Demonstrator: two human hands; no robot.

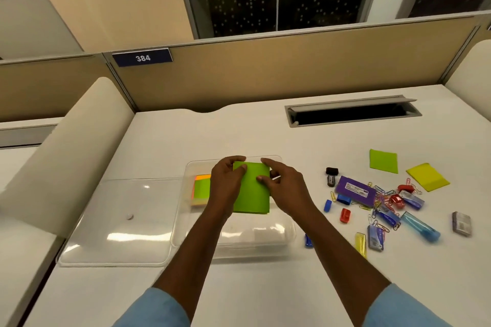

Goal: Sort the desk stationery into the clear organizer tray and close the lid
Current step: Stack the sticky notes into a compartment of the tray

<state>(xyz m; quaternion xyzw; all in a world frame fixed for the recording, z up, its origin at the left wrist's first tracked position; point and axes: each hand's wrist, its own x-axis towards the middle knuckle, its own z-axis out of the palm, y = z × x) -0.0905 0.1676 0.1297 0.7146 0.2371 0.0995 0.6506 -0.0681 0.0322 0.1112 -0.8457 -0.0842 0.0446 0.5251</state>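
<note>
white desk lies beneath two hands: curled fingers of left hand and right hand pinch one green sticky-note pad over the clear organizer tray. one green-orange stack sits inside; one lid lies left; one loose green pad and one yellow pad lie right.

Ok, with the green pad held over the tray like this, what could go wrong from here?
The green pad, gripped at its edges by the left hand and right hand, is held over the tray. It may land askew, partly on the pads already inside. The paper clips lie tangled among other items on the right, so picking them up could drag neighbours along or scatter them.
</note>
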